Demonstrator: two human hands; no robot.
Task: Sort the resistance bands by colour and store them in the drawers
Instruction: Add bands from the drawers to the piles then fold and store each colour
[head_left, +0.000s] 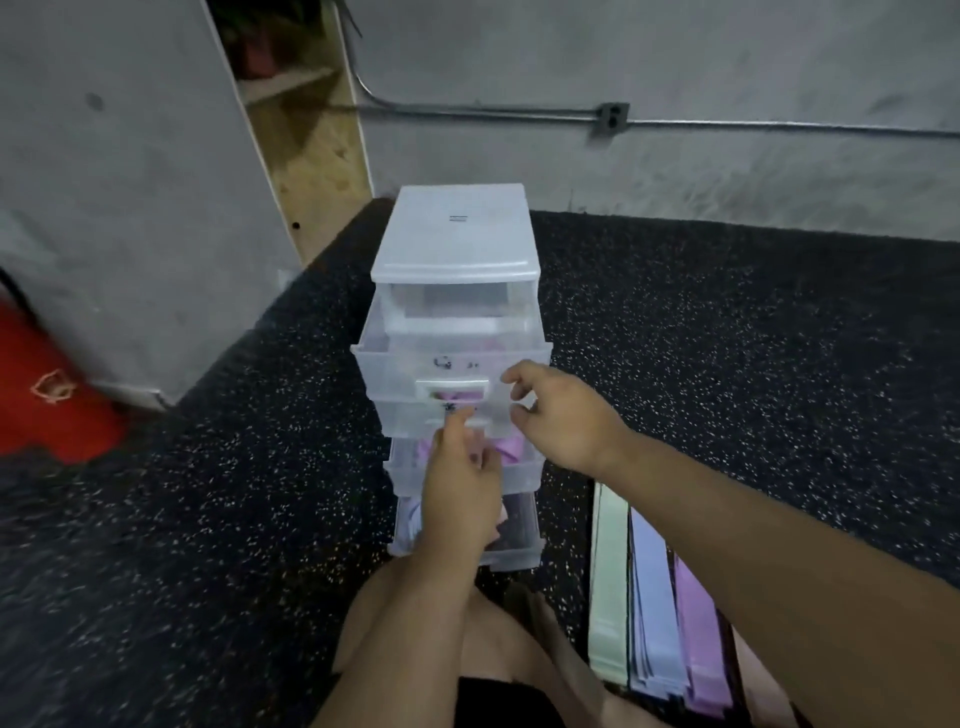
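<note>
Right at the front of the clear plastic drawer unit I have both hands. The right hand hangs with thumb and fingers loosely curled and apart, holding nothing that I can see, just at the right front corner of the pulled-out second drawer. The left hand is just beside it, lower and to its left, with the thumb raised to the front of the drawer beneath; blur keeps me from telling whether it grips anything.

Directly above the left thumb sits the second drawer's handle. Behind the left hand, a lilac band shows inside a lower drawer, and more pale cloth shows through the walls of the others.

Down and to the right of the right forearm, the loose bands lie flat in side-by-side stacks on the speckled black floor: green bands nearest the unit, then blue bands, then lilac bands.

Far off to the left of both hands stands a red object against the grey wall.
</note>
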